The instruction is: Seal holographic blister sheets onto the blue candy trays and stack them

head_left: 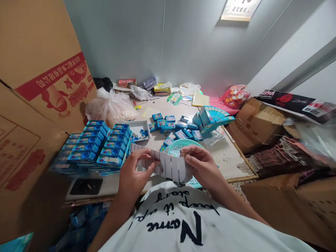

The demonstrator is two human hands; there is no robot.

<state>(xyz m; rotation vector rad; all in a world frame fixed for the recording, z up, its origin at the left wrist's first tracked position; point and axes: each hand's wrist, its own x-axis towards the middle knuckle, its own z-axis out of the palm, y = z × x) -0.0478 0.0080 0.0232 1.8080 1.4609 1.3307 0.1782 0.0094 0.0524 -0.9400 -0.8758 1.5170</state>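
Observation:
My left hand [133, 175] and my right hand [202, 164] hold between them a grey-white slotted cardboard divider strip [168, 164], just above my white printed shirt. Both hands are closed on it, thumbs on the near side and fingers curled over its top edge. Behind the strip stands a teal bowl [183, 142] filled with small white pieces. To the left lie stacked rows of filled blue boxes [102, 145]. Loose small blue boxes [170, 127] are scattered on the table beyond the bowl.
A fanned stack of flat blue cartons [214, 117] lies at the right. A white tray [139, 130], a clear plastic bag [110, 106] and clutter sit further back. Large cardboard boxes [39, 77] stand at the left, more cartons [254, 122] at the right. A black-screened device [86, 186] lies near the table's front edge.

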